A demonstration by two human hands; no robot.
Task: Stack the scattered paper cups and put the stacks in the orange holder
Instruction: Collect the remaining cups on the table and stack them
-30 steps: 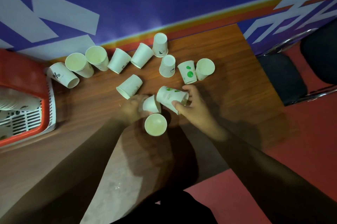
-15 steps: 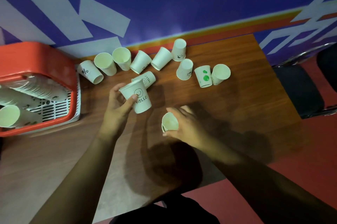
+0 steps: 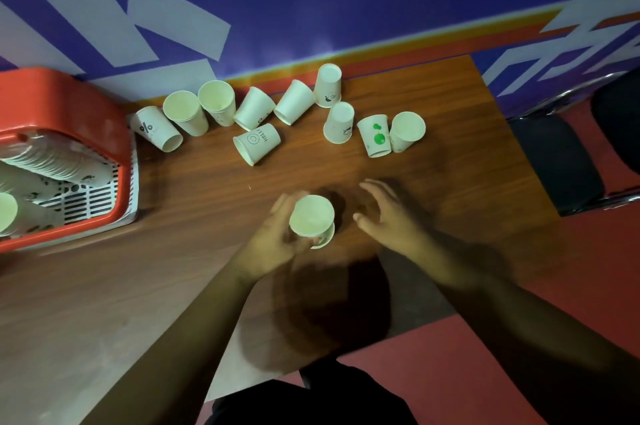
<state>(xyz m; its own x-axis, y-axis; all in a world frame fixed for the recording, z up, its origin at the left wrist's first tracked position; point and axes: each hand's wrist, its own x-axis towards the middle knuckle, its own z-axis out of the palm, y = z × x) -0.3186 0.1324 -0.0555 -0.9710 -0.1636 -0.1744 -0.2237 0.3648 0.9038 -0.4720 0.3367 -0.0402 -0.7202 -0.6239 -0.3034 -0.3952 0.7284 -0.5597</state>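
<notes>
Half a second ago we held one cup in each hand. Now the two have come together into a short stack (image 3: 311, 219), mouth up, one rim showing just below the other. Our left hand (image 3: 275, 239) grips it, fingers curled round its side, at the near middle of the desk (image 3: 194, 258); we cannot tell whether it rests on the wood. Our right hand (image 3: 386, 216) has let go and hovers just right of the stack, fingers spread, holding nothing. We judge it is free to fetch the next cup. The loose cups (image 3: 257, 143) lie in a ragged row along the far edge, some standing, some tipped over, well apart from the stack. At the far left sits the orange holder (image 3: 79, 95) with long stacks laid inside, likely where ours goes once it grows.
</notes>
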